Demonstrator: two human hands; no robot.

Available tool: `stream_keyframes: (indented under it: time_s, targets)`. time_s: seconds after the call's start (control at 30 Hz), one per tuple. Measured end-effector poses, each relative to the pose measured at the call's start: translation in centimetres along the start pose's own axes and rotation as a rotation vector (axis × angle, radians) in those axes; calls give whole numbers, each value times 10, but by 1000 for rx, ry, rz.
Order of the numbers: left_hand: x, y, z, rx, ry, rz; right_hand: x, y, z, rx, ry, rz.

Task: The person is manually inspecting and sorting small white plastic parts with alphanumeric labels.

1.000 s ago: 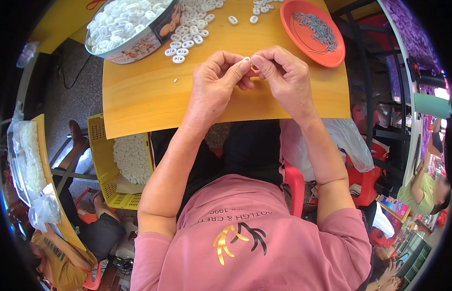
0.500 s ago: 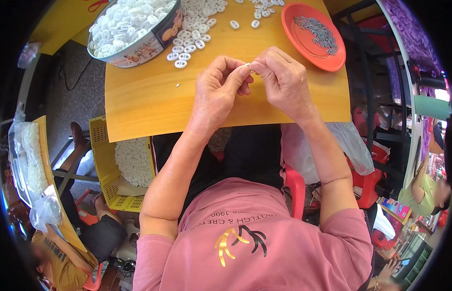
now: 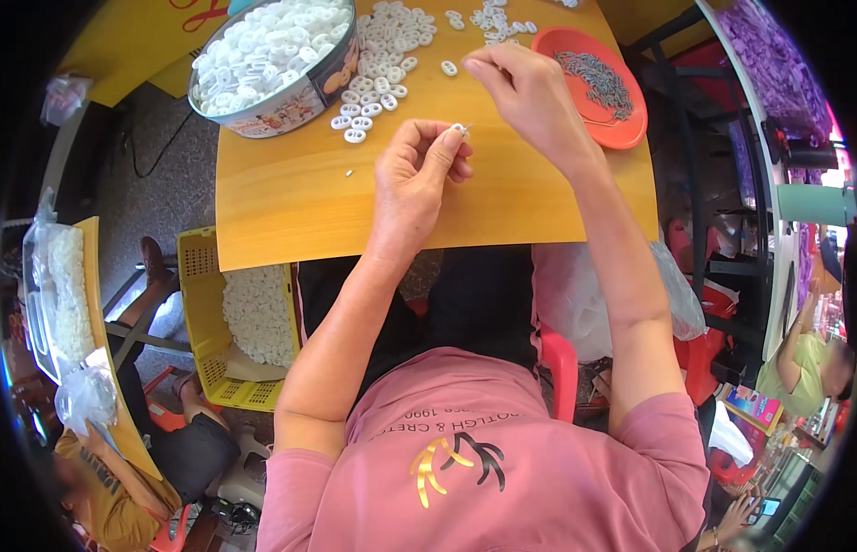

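Note:
My left hand (image 3: 417, 170) is closed in a pinch on a small white plastic oval piece (image 3: 457, 129) at its fingertips, above the table. A thin metallic bit sticks out of that piece on its right side. My right hand (image 3: 521, 81) is raised to the right and farther forward, its thumb and fingertips drawn together. Whether anything is between them is hidden. Just left of its fingertips, a loose white two-holed oval piece (image 3: 449, 68) lies on the table. The red plate (image 3: 622, 136) with small grey metal parts (image 3: 594, 83) stands to its right.
A large oval tin (image 3: 263, 118) heaped with white pieces stands at the far left of the wooden table (image 3: 309, 216), more pieces (image 3: 392, 32) spilled beside it. Below left is a yellow crate (image 3: 205, 313) of white pieces. Other people sit at both sides.
My right hand has parted from the left one and moved up and away, toward the far part of the table. My left hand keeps the white piece. The view has shifted slightly.

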State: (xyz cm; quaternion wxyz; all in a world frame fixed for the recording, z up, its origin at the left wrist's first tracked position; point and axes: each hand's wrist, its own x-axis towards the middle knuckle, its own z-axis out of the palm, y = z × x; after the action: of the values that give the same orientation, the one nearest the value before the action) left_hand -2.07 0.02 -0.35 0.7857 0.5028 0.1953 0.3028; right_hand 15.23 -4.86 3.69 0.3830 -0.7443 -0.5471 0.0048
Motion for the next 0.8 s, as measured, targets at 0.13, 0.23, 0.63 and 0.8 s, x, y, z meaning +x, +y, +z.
stream_keyframes:
  time_s: [0.13, 0.23, 0.63, 0.8]
  targets:
    - [-1, -2, -2, -13, -4, 18, 31, 2, 18, -515, -175, 48]
    - [-2, -3, -4, -15, -34, 12, 40, 3, 28, -627, -293, 79]
    - [0, 3, -5, -163, 7, -46, -15, -8, -13, 634, -350, 401]
    - [1, 4, -5, -130, -16, -64, -34, -17, -18, 800, -220, 375]
